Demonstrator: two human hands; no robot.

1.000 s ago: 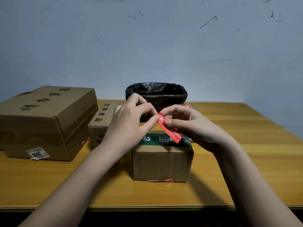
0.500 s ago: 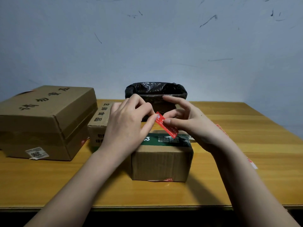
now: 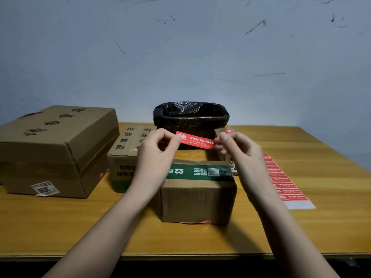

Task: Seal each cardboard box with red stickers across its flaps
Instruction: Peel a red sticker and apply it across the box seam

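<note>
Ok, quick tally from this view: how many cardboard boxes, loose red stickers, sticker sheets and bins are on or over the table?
Cardboard boxes: 4: large box, taped box, green-taped box, and a partly hidden box behind the right hand.
Loose red sticker, pinched by both hands (left hand): 1
Sticker sheet: 1
Black-lined bin: 1
Total: 7

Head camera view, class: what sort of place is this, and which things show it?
Probably a small home packing spot: closed cardboard boxes on a wooden table, a sheet of red stickers, a black-lined bin against a scuffed wall.
</note>
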